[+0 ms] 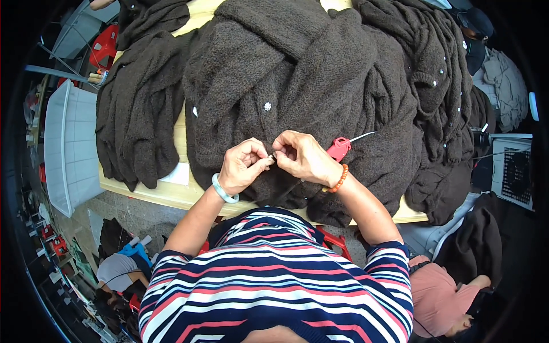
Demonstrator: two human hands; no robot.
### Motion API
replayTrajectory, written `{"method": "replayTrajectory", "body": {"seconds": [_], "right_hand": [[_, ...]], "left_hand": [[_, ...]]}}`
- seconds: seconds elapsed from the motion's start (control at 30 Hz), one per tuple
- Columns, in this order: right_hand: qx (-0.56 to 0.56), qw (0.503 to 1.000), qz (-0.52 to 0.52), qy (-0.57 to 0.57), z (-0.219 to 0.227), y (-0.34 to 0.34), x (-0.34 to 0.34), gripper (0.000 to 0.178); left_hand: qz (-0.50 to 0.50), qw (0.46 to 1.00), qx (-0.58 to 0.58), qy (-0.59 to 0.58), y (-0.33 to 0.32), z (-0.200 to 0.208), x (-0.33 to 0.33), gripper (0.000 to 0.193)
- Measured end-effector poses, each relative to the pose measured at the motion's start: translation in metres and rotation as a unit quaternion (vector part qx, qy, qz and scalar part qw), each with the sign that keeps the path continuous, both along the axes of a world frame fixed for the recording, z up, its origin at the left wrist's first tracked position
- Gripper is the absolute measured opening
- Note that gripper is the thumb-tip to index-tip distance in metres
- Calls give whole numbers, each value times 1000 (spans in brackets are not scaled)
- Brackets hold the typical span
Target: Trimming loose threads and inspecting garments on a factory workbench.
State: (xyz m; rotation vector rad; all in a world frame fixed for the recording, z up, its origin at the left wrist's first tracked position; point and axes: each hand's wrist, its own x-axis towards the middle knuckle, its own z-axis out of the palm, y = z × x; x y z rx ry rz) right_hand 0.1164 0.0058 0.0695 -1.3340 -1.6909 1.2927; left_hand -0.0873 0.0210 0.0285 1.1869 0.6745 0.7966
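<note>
Fingers [257, 167] of my left hand [237, 167] and right hand [310, 160] were pinched closed over knitwear [234, 117] near the table's [148, 192] front edge, any contents hidden.

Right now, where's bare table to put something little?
Narrow strips of table show between the left dark garment and the middle pile, and along the front edge below that garment. Around the left hand and right hand, fabric crowds in.

Left hand [243, 166], right hand [303, 157] close, fingers [261, 166] pinched
</note>
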Motion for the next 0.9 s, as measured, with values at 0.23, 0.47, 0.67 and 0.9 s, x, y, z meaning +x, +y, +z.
{"method": "replayTrajectory", "body": {"seconds": [0.23,0.47,0.67,0.9], "right_hand": [[-75,996,3,44,4,6,-2,19],[-85,993,-34,77,6,0,-6,21],[-1,998,-70,-6,6,-4,-8,17],[103,988,-116,-25,-2,-13,-11,19]], "left_hand": [[-19,965,-218,-143,0,-9,-9,9],[15,946,-271,-179,2,-12,-10,11],[75,972,-181,-127,-5,-9,2,9],[114,992,-30,-35,-9,-9,14,7]]}}
